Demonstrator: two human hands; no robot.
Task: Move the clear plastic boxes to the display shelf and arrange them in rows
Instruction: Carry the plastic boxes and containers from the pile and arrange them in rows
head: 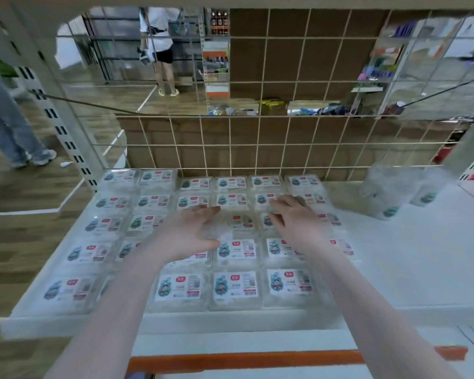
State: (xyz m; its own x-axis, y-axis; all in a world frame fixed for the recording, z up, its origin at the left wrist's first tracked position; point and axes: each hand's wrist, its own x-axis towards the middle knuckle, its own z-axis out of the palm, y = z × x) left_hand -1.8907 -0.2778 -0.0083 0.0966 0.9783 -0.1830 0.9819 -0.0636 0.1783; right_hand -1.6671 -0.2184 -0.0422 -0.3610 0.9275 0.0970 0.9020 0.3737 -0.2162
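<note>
Two bare hands reach out over the white display shelf [422, 242], flanking one clear plastic box [240, 222] in the third row from the back, and that box is what the next move seems to turn on. It lies straight ahead between the palms — the left hand [188, 233] at its left edge, the right hand [293, 220] at its right edge — so neither hand is plainly the nearer; the right reaches a little farther back, its fingertips over the second row. Both hands look relaxed and spread, fingers only slightly bent and gripping nothing that I can make out, though blur over the box's lid hides whether the fingertips touch it. The box's label runs left to right, so its long axis appears to lie across the shelf, in line with its neighbours. Around it the labelled boxes already stand in a grid, several rows deep, filling the left and middle of the shelf up to the wire-grid back panel [285, 138]. To the right the shelf surface is bare except for a loose cluster of unplaced clear boxes [389, 192] near the back, tilted and blurred, well apart from both hands and on the right hand's side. My judgement is that the centre box is being squared into its row — a small nudge from both sides — and that the cluster on the right is the remaining stock, best fetched with the right hand.
</note>
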